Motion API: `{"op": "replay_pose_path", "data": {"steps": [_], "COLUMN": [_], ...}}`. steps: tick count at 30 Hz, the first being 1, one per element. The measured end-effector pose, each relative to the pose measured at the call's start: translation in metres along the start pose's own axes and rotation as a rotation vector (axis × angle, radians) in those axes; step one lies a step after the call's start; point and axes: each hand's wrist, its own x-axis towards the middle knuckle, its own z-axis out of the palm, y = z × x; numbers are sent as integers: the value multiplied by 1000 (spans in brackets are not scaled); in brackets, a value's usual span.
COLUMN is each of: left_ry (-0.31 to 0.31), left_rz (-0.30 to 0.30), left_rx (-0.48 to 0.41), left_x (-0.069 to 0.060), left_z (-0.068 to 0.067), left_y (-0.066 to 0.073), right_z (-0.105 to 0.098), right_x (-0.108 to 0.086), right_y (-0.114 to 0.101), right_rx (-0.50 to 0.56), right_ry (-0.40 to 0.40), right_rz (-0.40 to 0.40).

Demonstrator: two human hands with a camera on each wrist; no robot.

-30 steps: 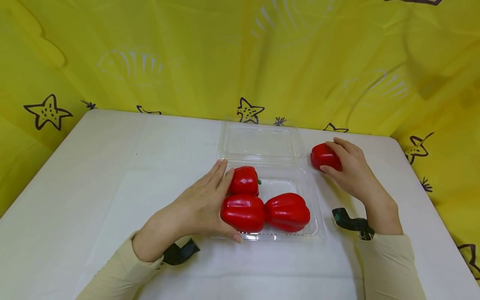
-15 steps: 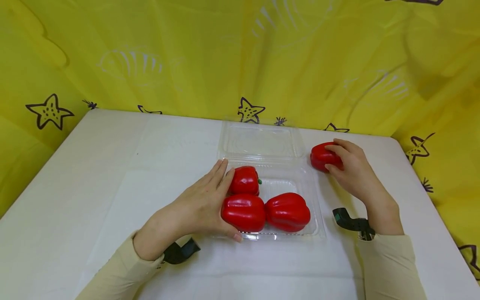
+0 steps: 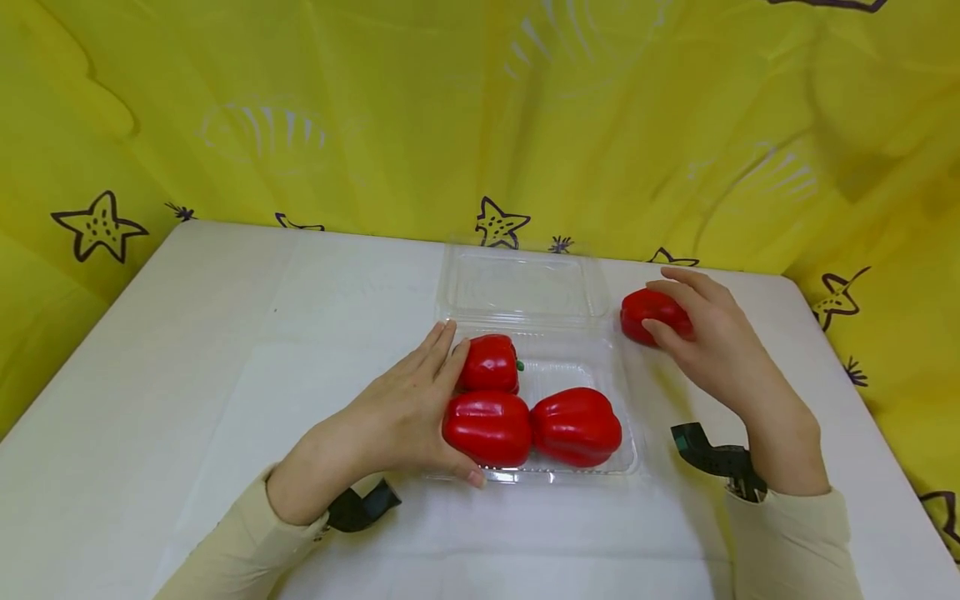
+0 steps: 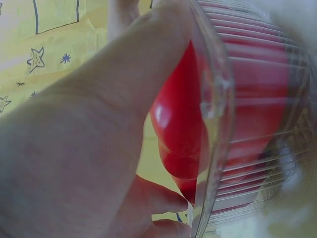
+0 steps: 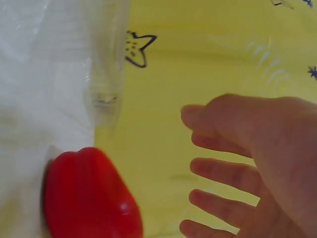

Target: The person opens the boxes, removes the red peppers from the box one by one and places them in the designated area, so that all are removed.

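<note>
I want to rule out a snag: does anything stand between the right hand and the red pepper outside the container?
Nothing visible does. The right wrist view shows an open gap between the right hand and the red pepper, right of the clear container.

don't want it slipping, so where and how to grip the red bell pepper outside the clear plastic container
Probably grip the red bell pepper across its rounded middle, coming from above and right: it seems to lie sideways, no stem shows, and the clear plastic container sits on its left.
</note>
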Motion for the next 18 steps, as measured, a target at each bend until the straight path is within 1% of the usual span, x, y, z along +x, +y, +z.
{"op": "replay_pose_path", "data": {"steps": [7,10,12,14,18], "left_ry": [-1,3,6,9,10], "left_rz": [0,0,-3,-6,-8], "left_rx": [5,8,7,4,-8], "left_x": [0,0,0,0,0], "left_z": [0,0,0,0,0], "left_y": [0,0,0,0,1], "right_z": [-10,-12,-12,-12,-12], "right_x": [-8,-10,-11,-12,-16], "right_y": [-22,-30,-35,-41,-51], "right_rx": [2,-1,9,17,33], "right_ry": [-8,-6,-14,-31,-90], "right_rz": [-42,-88,-135,-163,-168]}}
